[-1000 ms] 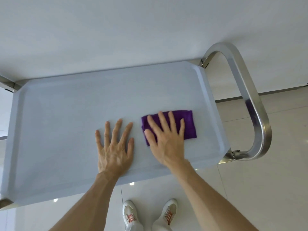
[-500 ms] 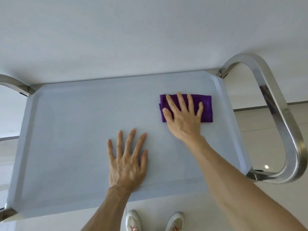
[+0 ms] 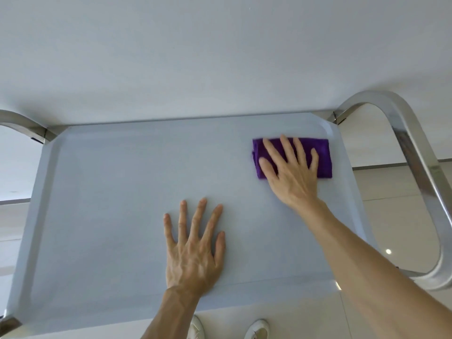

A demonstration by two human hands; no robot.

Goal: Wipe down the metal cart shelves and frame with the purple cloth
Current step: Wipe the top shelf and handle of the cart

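The cart's top shelf (image 3: 110, 192) is a pale grey metal tray with a raised rim. A folded purple cloth (image 3: 324, 155) lies flat in its far right corner. My right hand (image 3: 291, 174) presses down on the cloth with fingers spread, covering its middle. My left hand (image 3: 195, 245) rests flat and empty on the shelf near the front edge, fingers apart. A polished steel frame handle (image 3: 420, 167) loops around the right end; another handle (image 3: 22, 123) shows at the far left.
A white wall (image 3: 220, 57) stands directly behind the cart. Glossy pale floor tiles (image 3: 391, 216) lie to the right and below. My white shoes (image 3: 256, 329) show under the shelf's front edge.
My right hand has slid the purple cloth away from me, from the front right of the shelf up into the far right corner. My left hand has stayed flat on the shelf.
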